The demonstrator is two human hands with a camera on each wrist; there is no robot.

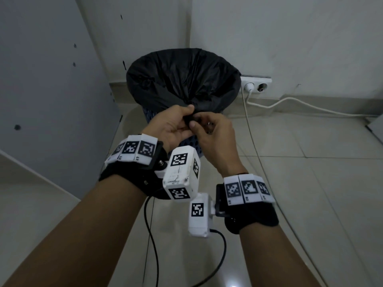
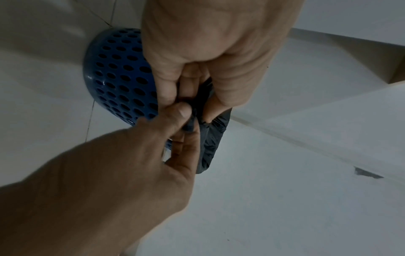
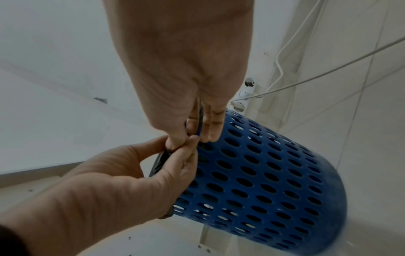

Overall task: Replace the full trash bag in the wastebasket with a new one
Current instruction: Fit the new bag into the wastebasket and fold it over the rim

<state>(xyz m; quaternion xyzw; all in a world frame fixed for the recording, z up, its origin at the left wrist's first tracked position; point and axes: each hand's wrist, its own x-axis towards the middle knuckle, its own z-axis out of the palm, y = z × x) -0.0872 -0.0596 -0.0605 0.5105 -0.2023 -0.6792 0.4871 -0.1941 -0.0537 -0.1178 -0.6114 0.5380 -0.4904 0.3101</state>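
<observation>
Both hands [image 1: 191, 123] pinch gathered bag [image 1: 182, 79] slack at bin [image 3: 263, 173] rim; advise knotting tight so liner stays put.

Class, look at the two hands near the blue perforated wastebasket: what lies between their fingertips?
A gathered fold of the black plastic trash bag, pinched by both the left hand and the right hand. The left wrist view shows it best.
</observation>
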